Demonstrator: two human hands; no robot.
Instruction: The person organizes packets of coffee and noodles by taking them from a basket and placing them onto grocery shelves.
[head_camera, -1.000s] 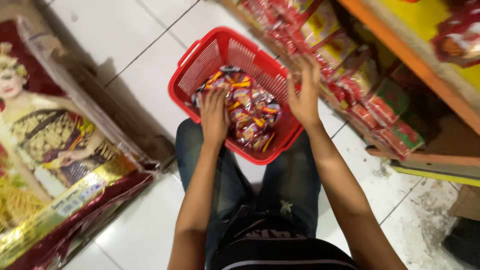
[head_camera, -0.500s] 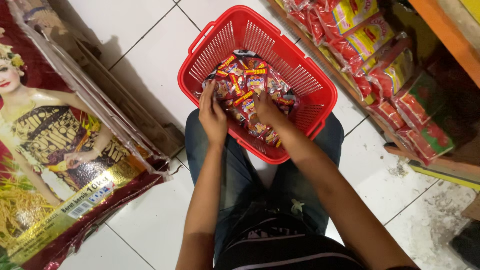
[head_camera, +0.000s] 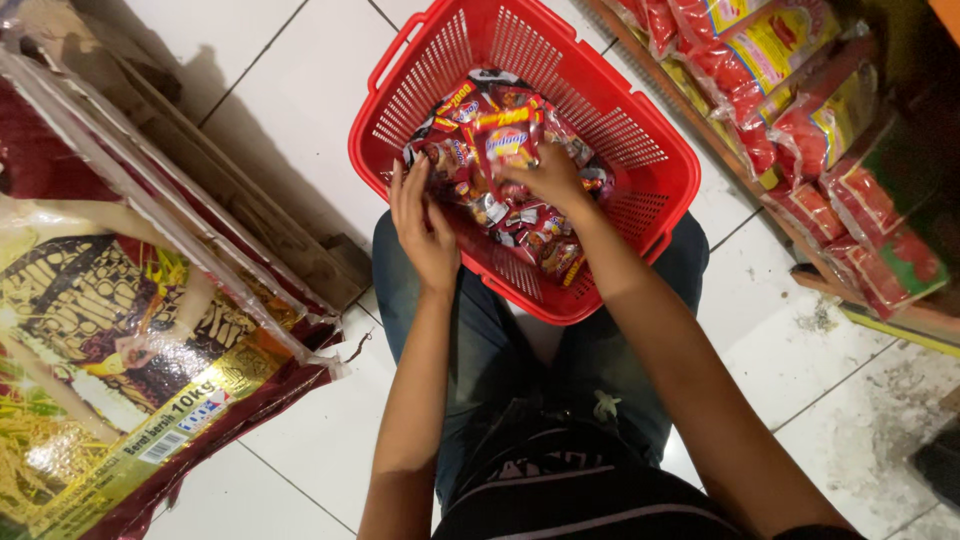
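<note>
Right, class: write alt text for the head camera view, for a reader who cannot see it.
Seen from above, a person's left hand and right hand reach into a red plastic slotted basket on a white tiled floor, touching a heap of small red and yellow snack packets. Large printed sacks lie to the left; a shelf of red packets is on the right.

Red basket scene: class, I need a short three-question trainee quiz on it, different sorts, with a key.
1. True or false: both hands are inside the red basket.
2. What does the right hand grip? A) a snack packet B) a rice sack C) nothing
3. What lies on the floor beside the person's left leg?

Key: 1 true: the left hand rests on the packets too. 2 A. 3 Large rice sacks.
</note>
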